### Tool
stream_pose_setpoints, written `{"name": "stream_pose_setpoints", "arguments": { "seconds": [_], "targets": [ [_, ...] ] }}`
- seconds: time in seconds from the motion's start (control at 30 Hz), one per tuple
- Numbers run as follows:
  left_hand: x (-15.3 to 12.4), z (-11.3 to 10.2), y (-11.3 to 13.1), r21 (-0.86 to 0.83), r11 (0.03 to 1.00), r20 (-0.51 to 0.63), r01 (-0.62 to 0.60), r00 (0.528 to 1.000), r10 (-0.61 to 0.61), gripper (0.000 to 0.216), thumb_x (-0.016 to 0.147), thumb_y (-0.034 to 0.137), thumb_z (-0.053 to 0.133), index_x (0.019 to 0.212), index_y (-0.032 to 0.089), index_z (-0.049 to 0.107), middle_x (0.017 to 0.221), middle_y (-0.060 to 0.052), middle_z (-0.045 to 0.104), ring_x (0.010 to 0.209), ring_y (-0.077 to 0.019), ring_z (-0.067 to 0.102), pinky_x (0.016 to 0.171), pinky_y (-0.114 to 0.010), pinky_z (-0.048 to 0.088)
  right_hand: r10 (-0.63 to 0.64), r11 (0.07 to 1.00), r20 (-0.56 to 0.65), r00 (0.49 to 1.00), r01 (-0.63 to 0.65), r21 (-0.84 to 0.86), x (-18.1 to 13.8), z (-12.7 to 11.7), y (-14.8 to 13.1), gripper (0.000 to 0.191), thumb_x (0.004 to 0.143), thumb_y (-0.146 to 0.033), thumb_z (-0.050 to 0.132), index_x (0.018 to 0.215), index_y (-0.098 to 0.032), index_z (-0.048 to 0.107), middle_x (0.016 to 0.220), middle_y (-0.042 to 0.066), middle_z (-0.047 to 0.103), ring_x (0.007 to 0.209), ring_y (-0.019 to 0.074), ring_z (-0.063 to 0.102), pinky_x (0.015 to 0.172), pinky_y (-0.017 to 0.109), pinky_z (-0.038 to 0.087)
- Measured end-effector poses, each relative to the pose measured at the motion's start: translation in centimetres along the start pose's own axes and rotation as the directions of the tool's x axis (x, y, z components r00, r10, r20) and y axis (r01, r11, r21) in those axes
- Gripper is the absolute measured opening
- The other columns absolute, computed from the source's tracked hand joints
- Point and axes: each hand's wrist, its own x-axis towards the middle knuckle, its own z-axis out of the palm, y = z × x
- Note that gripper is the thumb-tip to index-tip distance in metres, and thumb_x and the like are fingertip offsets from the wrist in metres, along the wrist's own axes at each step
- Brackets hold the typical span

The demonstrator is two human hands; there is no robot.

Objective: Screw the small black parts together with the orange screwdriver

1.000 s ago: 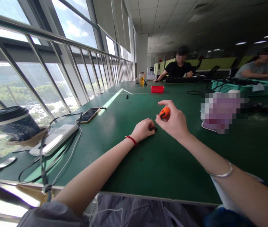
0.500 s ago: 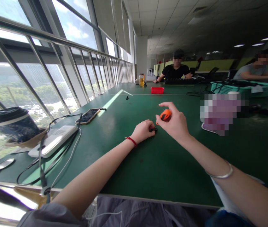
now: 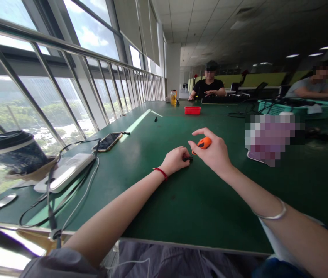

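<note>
My right hand (image 3: 213, 153) is closed round a small orange-handled tool (image 3: 203, 143), its tip pointing down to the left. My left hand (image 3: 176, 159) rests on the green table (image 3: 198, 200), fingers pinched on a small black part (image 3: 187, 158). The tool's tip meets that black part between the two hands. A red string circles my left wrist and a silver bangle my right forearm.
At the left lie a phone (image 3: 108, 141), a white power bank (image 3: 65, 171) with cables, a paper cup (image 3: 12, 152) and a spoon (image 3: 4, 201). A red tray (image 3: 192, 110) and a jar (image 3: 173, 97) stand farther back. A green basket (image 3: 297, 106) is at the right. Two people sit at the far end.
My right hand has tilted and lowered the orange tool toward the black part. The person at the far end has shifted left.
</note>
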Motion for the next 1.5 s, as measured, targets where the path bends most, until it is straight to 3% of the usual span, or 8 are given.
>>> {"name": "stream_pose_setpoints", "arguments": {
  "seconds": [0.17, 0.3, 0.47, 0.6, 0.87, 1.13, 1.3, 1.5],
  "targets": [
    [-0.07, -0.10, 0.12, 0.019, 1.000, -0.002, 0.008, 1.000, -0.008, 0.008, 0.067, 0.020, 0.059, 0.073, 0.017, 0.055, 0.078, -0.001, 0.058, 0.067, -0.0134, 0.054, 0.059, -0.023, 0.042, -0.045, 0.996, -0.051, 0.998, 0.049, 0.070, 0.15, 0.32, 0.45, 0.051, 0.067, -0.033, 0.059, 0.116, -0.024, 0.047, 0.078, -0.001, 0.058, 0.059, 0.0143, 0.053, 0.054, 0.026, 0.039],
    [-0.06, 0.00, 0.12, 0.016, 0.999, -0.009, 0.028, 1.000, -0.028, 0.009, 0.068, 0.022, 0.058, 0.073, 0.017, 0.054, 0.076, -0.002, 0.059, 0.067, -0.0142, 0.055, 0.058, -0.023, 0.041, -0.063, 0.997, -0.090, 0.994, 0.066, 0.029, 0.13, 0.31, 0.36, 0.068, 0.063, -0.044, 0.064, 0.123, -0.021, 0.041, 0.086, 0.002, 0.060, 0.060, 0.0155, 0.054, 0.051, 0.027, 0.038],
    [-0.04, 0.04, 0.09, 0.024, 1.000, 0.004, 0.006, 1.000, -0.006, 0.009, 0.068, 0.022, 0.058, 0.076, 0.017, 0.056, 0.078, -0.002, 0.059, 0.070, -0.0146, 0.055, 0.061, -0.024, 0.043, 0.014, 0.998, -0.018, 1.000, -0.015, -0.056, -0.05, 0.15, 0.04, 0.039, 0.070, -0.049, 0.058, 0.101, -0.025, 0.057, 0.061, -0.002, 0.055, 0.058, 0.0185, 0.054, 0.051, 0.026, 0.034],
    [-0.06, -0.06, 0.11, 0.039, 0.999, 0.007, -0.021, 1.000, 0.021, 0.010, 0.068, 0.021, 0.058, 0.077, 0.017, 0.057, 0.082, -0.002, 0.059, 0.071, -0.0142, 0.055, 0.062, -0.024, 0.044, 0.011, 1.000, 0.005, 1.000, -0.011, 0.027, -0.05, 0.27, 0.19, 0.025, 0.073, -0.042, 0.057, 0.091, -0.025, 0.059, 0.063, -0.002, 0.056, 0.058, 0.0163, 0.053, 0.055, 0.026, 0.037],
    [-0.08, -0.01, 0.10, 0.061, 0.998, 0.000, -0.003, 1.000, 0.003, 0.009, 0.068, 0.021, 0.059, 0.075, 0.017, 0.056, 0.080, -0.002, 0.059, 0.070, -0.0149, 0.055, 0.061, -0.024, 0.044, -0.036, 0.998, -0.078, 0.996, 0.040, 0.045, -0.06, 0.18, 0.09, 0.055, 0.065, -0.040, 0.061, 0.114, -0.021, 0.045, 0.075, -0.001, 0.056, 0.061, 0.0161, 0.054, 0.053, 0.026, 0.038],
    [-0.10, -0.19, 0.22, 0.036, 0.999, 0.017, -0.010, 1.000, 0.009, 0.010, 0.068, 0.021, 0.058, 0.077, 0.017, 0.057, 0.082, -0.002, 0.060, 0.071, -0.0143, 0.056, 0.063, -0.024, 0.044, 0.019, 0.999, -0.043, 0.999, -0.017, 0.038, -0.04, 0.04, 0.04, 0.025, 0.072, -0.044, 0.057, 0.088, -0.024, 0.057, 0.062, -0.002, 0.055, 0.058, 0.0162, 0.054, 0.057, 0.027, 0.038],
    [-0.09, -0.20, 0.22, 0.037, 0.999, 0.011, -0.008, 1.000, 0.008, 0.010, 0.067, 0.020, 0.059, 0.077, 0.016, 0.058, 0.080, -0.002, 0.059, 0.070, -0.0150, 0.056, 0.061, -0.024, 0.045, -0.033, 0.992, -0.065, 0.997, 0.040, 0.118, 0.13, 0.19, 0.44, 0.050, 0.068, -0.035, 0.058, 0.115, -0.023, 0.045, 0.077, -0.001, 0.058, 0.057, 0.0141, 0.053, 0.053, 0.026, 0.039],
    [-0.09, 0.03, 0.05, 0.040, 0.999, 0.001, 0.010, 1.000, -0.010, 0.011, 0.068, 0.022, 0.059, 0.078, 0.016, 0.058, 0.082, -0.002, 0.061, 0.071, -0.0153, 0.057, 0.063, -0.025, 0.046, -0.039, 0.999, -0.064, 0.997, 0.041, 0.030, -0.06, 0.07, 0.09, 0.046, 0.069, -0.051, 0.058, 0.105, -0.023, 0.051, 0.060, -0.004, 0.053, 0.054, 0.0154, 0.051, 0.052, 0.026, 0.036]
  ]
}}
